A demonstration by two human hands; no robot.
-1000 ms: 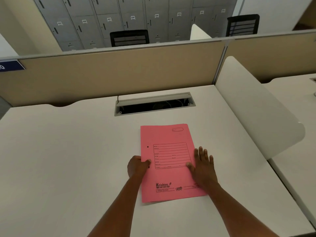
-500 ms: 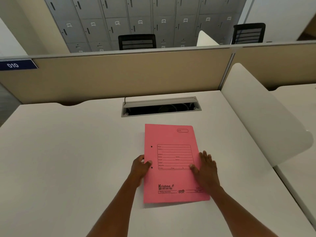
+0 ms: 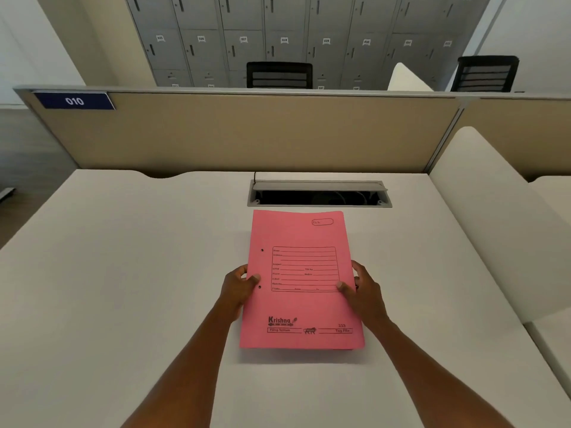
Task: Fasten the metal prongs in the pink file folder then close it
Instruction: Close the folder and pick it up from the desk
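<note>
The pink file folder [image 3: 301,279] is closed, printed cover up, and held a little above the white desk [image 3: 123,288], casting a shadow below its near edge. My left hand [image 3: 238,287] grips its left edge with the thumb on the cover beside two punched holes. My right hand [image 3: 363,290] grips the right edge, thumb on the cover. The metal prongs are hidden inside.
An open grey cable tray [image 3: 319,194] is sunk into the desk just beyond the folder. A beige partition [image 3: 247,134] closes the far side. A white curved divider [image 3: 500,217] rises on the right. Lockers and two black chairs stand behind.
My right hand went from lying flat on the cover to gripping the right edge. Both hands have raised the folder off the desk; it was lying flat before.
</note>
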